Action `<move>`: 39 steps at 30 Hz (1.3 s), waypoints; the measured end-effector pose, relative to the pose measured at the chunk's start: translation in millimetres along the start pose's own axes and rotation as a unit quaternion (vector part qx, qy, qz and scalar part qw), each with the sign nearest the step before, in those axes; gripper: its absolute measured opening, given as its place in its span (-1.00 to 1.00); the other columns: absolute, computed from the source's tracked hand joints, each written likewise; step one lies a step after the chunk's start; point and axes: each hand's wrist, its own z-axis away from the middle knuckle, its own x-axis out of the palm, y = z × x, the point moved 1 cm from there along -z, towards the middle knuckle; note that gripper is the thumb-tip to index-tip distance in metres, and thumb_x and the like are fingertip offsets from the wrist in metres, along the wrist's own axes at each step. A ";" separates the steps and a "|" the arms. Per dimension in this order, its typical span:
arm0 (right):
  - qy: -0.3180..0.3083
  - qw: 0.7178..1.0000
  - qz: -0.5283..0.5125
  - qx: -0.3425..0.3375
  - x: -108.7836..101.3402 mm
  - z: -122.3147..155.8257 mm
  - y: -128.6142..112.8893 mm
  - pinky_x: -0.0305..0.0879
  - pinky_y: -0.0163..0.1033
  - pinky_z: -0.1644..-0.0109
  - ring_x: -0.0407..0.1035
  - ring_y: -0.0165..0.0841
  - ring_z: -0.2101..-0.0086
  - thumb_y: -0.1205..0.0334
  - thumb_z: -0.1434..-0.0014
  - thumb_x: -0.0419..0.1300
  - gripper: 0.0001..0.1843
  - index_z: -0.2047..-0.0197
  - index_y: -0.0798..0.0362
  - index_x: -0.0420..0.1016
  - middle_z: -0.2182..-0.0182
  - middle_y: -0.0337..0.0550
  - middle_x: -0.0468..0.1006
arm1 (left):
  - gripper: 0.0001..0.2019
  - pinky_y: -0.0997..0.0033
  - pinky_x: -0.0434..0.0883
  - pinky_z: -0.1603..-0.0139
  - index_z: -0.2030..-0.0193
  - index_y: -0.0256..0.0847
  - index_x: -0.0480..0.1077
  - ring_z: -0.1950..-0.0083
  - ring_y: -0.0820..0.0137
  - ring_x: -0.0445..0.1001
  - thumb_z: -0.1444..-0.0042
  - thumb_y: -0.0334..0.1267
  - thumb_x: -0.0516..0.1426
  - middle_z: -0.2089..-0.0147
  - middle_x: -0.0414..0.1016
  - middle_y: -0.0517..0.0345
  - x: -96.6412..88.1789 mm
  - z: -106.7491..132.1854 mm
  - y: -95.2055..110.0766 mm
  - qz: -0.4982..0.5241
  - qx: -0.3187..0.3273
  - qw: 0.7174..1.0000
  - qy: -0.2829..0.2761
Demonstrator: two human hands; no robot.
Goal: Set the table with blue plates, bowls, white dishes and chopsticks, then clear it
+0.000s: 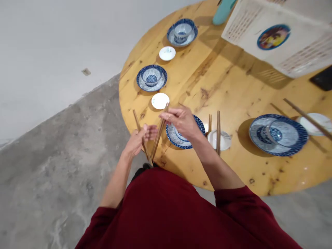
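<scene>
My right hand (pixel 181 120) pinches the upper part of a pair of wooden chopsticks (pixel 158 137) slanting down toward the table edge. It passes over a blue-rimmed plate (pixel 199 125) and hides most of the bowl on it. To the left, my left hand (pixel 140 137) holds more chopsticks (pixel 137 119) between thumb and palm, with some fingers stretched toward the right-hand pair. The lower ends of both sets come close together near my body. A small white dish (pixel 160 100) lies just beyond my right fingertips.
Another pair of chopsticks (pixel 218 133) rests across a small dish (pixel 226 141) at right. Glass bowls on blue-rimmed plates (pixel 164 83) line the round wooden table (pixel 186 93). A large printed white box (pixel 249 20), a teal object (pixel 222 13) and a black object (pixel 323 79) stand farther back.
</scene>
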 end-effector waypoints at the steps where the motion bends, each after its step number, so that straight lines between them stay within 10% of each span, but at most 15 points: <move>1: 0.037 0.999 0.021 -0.020 -8.1 -1.5 -2.4 0.16 -0.26 0.46 0.22 -0.43 0.51 -0.08 -0.20 0.29 -0.54 0.58 0.03 0.39 0.61 -0.27 0.28 | -0.36 0.22 0.54 -0.03 0.01 -0.37 0.54 0.03 0.16 0.65 -0.13 0.27 0.21 0.02 0.64 -0.26 -5.6 -4.4 2.9 -0.005 0.018 0.999 0.030; 6: 0.160 0.977 0.112 -0.091 -24.7 4.6 -7.3 0.42 -0.15 0.26 0.45 -0.27 0.28 -0.05 -0.35 0.15 -0.66 0.31 -0.02 0.56 0.45 -0.16 0.46 | -0.42 0.16 0.50 -0.13 -0.01 -0.34 0.53 -0.07 0.15 0.61 -0.28 0.22 0.09 -0.09 0.60 -0.25 -31.9 -18.6 15.6 -0.006 0.067 0.991 0.120; 13: 0.142 0.953 0.222 -0.147 8.0 15.8 6.2 0.49 -0.02 0.06 0.51 -0.17 0.10 0.08 -0.40 0.09 -0.75 0.15 -0.07 0.58 0.23 -0.05 0.59 | -0.42 0.17 0.52 -0.09 -0.03 -0.33 0.52 -0.06 0.15 0.62 -0.32 0.21 0.04 -0.09 0.60 -0.24 -35.7 -33.3 20.9 -0.011 0.042 0.990 0.131; 26: 0.157 0.927 0.291 -0.179 57.2 -2.2 1.5 0.45 -0.16 0.13 0.53 -0.25 0.23 0.21 -0.36 0.13 -0.78 0.25 0.00 0.59 0.26 -0.02 0.63 | -0.46 0.32 0.55 0.06 0.00 -0.33 0.53 0.05 0.23 0.65 -0.28 0.18 0.12 -0.02 0.64 -0.20 -63.2 -87.1 44.0 -0.018 0.010 1.000 -0.009; 39: 0.339 0.870 0.342 -0.110 96.2 -22.7 -13.9 0.39 -0.21 0.22 0.51 -0.30 0.33 0.20 -0.34 0.12 -0.72 0.39 0.00 0.52 0.38 -0.07 0.61 | -0.37 0.29 0.52 0.09 0.00 -0.34 0.53 0.06 0.20 0.64 -0.15 0.27 0.18 0.02 0.63 -0.24 -95.8 -124.2 83.1 -0.148 -0.026 0.962 -0.229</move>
